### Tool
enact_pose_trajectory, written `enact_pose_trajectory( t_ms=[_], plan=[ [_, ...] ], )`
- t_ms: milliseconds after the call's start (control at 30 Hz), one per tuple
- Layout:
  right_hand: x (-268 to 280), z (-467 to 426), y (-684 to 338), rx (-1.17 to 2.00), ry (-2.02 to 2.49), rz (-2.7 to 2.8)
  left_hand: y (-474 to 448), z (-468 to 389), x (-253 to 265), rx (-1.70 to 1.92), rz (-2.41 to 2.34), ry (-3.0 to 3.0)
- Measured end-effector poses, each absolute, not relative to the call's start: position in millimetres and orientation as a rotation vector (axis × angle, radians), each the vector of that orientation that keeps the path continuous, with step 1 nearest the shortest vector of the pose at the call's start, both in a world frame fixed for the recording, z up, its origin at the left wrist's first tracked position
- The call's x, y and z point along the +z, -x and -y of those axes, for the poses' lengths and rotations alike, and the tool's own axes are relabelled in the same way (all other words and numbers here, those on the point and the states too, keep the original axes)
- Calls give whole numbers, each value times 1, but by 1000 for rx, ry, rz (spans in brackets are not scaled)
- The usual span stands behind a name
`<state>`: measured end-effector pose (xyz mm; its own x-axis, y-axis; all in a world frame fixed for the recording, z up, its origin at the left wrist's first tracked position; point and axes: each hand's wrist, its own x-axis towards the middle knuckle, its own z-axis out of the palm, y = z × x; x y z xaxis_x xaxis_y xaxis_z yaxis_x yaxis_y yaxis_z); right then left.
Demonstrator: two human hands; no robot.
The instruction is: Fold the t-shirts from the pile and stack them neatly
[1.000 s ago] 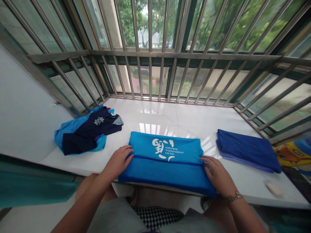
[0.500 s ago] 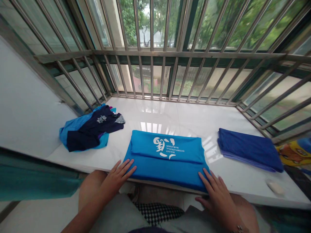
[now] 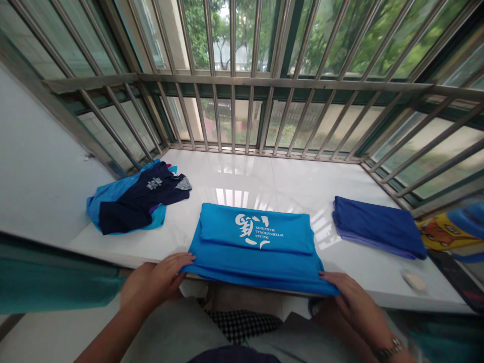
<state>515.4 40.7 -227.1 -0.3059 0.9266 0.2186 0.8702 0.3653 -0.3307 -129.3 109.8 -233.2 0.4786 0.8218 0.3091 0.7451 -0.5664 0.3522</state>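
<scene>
1. On the far left, a messy heap of clothes (image 3: 132, 201) lies on the white ledge (image 3: 242, 174), near the wall. It is well apart from the cloth in the middle, so I don't think it can get in the way.
2. The left hand (image 3: 166, 275) has its fingers nearly closed on the near left corner of the bright blue cloth. I can't see its thumb well. If that pinch is too loose, the corner could slip out and drop.
3. The bright blue cloth (image 3: 257, 259) lies in the middle of the ledge, with a folded part and white print on top. Its near edge sits right at the front of the ledge, over the lap. A hard tug could slide it off or mess up the fold.
4. The right hand (image 3: 351, 297) pinches the near right corner, fingers almost closed. If one hand pulls more than the other, the edge could go crooked or wrinkly.
5. On the right lies a folded dark blue cloth (image 3: 378, 227). Past it are a small pale thing (image 3: 414, 281) and a yellow and blue thing (image 3: 448, 232). A swinging right elbow might bump the pale one.
</scene>
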Motion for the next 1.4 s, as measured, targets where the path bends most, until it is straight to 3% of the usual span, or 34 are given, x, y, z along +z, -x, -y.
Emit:
enact_pose_trajectory(
  t_ms=[200, 333, 500, 900, 1033, 1200, 1400],
  plan=[
    [-186, -91, -498, 536, 1779, 1826, 103, -156, -196, 806, -1613, -2024],
    [-170, -159, -482, 477, 1832, 1622, 76, -222, -178, 917, -1703, -1833],
    [-178, -208, -470, 414, 2142, 1587, 59, -276, -192, 889, -1786, -1639],
    [-200, -167, -469, 561, 2226, 1497, 69, -258, -222, 1097, -1669, -1607],
    [-202, -153, -459, 390, 2299, 1583, 68, -261, -226, 1118, -1675, -1601],
    [-195, -150, -440, -74, 2114, 1639, 65, -253, -208, 1195, -1745, -1644],
    [-198, -173, -425, 146, 1821, 2099, 44, -236, -192, 853, -1449, -2314]
  ],
)
